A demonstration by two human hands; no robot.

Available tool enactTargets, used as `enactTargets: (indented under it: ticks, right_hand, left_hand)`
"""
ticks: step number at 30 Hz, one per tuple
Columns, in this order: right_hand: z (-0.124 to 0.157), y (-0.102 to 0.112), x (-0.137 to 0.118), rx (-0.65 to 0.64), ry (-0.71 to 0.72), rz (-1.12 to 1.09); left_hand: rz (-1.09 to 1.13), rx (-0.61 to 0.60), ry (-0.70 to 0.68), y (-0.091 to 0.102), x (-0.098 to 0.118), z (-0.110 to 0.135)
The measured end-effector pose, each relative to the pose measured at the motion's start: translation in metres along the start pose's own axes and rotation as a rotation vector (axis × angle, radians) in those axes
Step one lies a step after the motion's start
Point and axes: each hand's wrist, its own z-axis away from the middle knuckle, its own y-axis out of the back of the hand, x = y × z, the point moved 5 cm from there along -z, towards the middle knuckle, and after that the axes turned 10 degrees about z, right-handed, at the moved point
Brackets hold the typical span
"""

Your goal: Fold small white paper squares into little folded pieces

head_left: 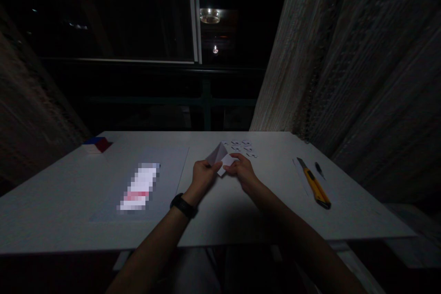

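Observation:
A small folded piece of white paper (217,154) is held up between both hands, over the middle of the white table (138,234). My left hand (204,175), with a dark watch on its wrist, pinches the paper's lower left part. On the other side my right hand (243,171) grips the right flap between thumb and fingers. One panel stands up to the left, while a smaller flap faces right. Just behind the right hand lie several small white pieces with dark marks (248,149), too dim to identify.
A yellow box cutter (315,186) lies on the right beside a small dark pen-like item (319,170). To the left, a pixelated bright rectangle (139,188) rests on a pale sheet (174,172). A blue, red and white block (95,145) sits far left. Curtains (285,69) flank a dark window.

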Motion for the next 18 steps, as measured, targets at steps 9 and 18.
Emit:
enactTargets:
  ticks: [9,18]
  right_hand:
    - [0.0013,0.0009,-0.0031,0.013,0.004,-0.100]
    - [-0.0021,0.0019,-0.0013,0.012,-0.006,-0.100]
  left_hand:
    - [-0.081,0.010,0.007,0.0024,-0.0063,-0.0017]
    - [-0.105,-0.043,-0.001,-0.0022,-0.0072,0.0007]
